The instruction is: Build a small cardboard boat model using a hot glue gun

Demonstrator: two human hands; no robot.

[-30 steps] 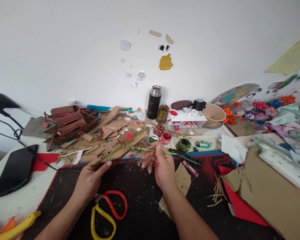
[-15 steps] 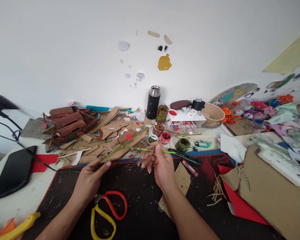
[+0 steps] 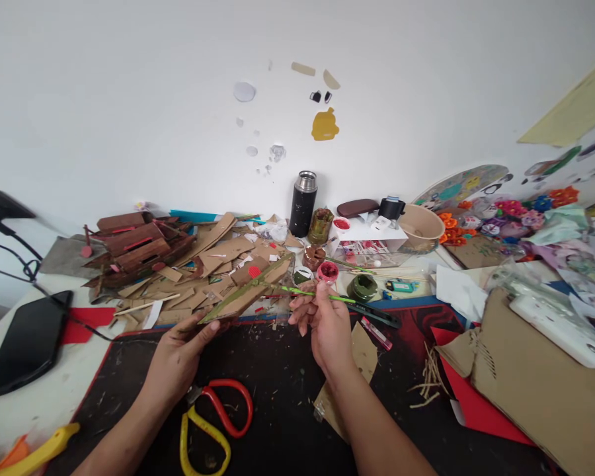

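Observation:
My left hand [image 3: 181, 350] grips the near end of a pointed cardboard piece [image 3: 250, 295], held tilted above the mat. Green paint covers a strip along its upper edge. Pinched in my right hand [image 3: 330, 324] is a slim green paintbrush [image 3: 297, 291], whose tip meets the painted strip near the middle of the piece. Behind the hands stand small paint jars: a dark green one [image 3: 362, 287], a red one [image 3: 328, 272] and a brown one [image 3: 314, 255]. Scissors [image 3: 218, 423] with one red and one yellow handle lie below my left hand.
Cardboard scraps [image 3: 228, 254] heap up at the back, beside a brown model ship [image 3: 139, 244]. A black flask [image 3: 303, 205] stands by the wall. On the left lies a black phone [image 3: 27, 344]; a large cardboard sheet [image 3: 545, 383] is on the right.
My right hand and the brush have shifted slightly right, and the brush tip has slid along the painted strip towards its far end. My left hand stays nearly still.

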